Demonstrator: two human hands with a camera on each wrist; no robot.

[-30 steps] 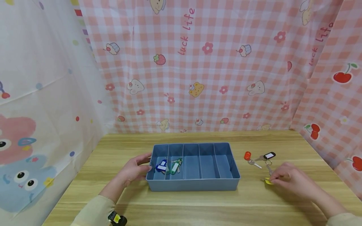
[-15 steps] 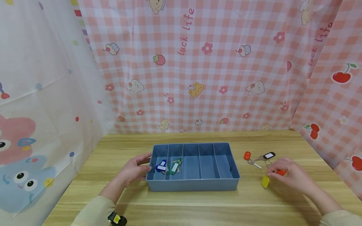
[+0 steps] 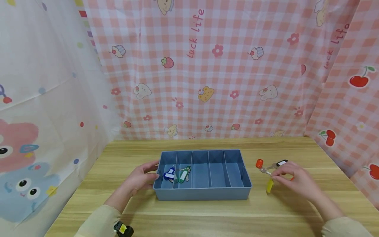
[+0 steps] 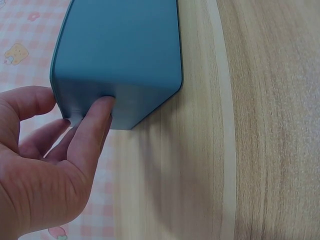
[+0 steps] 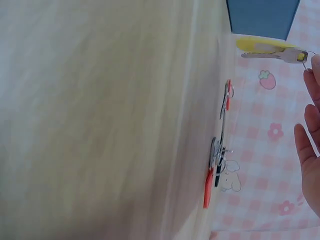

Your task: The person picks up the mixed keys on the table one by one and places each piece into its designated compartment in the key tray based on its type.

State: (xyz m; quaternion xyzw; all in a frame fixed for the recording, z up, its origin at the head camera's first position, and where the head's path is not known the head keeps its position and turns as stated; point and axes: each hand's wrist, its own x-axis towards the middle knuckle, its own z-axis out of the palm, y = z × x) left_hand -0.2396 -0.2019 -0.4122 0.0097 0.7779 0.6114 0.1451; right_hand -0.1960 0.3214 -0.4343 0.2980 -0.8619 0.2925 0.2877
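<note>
A blue-grey tray with several compartments lies on the table. Its leftmost compartment holds keys with blue tags; the one beside it holds keys with green tags. My left hand touches the tray's left end, thumb and fingers against the wall, as the left wrist view also shows. My right hand, right of the tray, pinches the ring of a yellow tag. In the right wrist view the yellow tag and a key hang from that ring.
Behind the right hand lie a red tag, a black tag and loose keys on the table. Another red tag is partly hidden by the hand. Patterned cloth hangs behind and at both sides.
The right hand has lifted the yellow tag off the table and moved left with it towards the tray. The left hand and tray have stayed in place.
</note>
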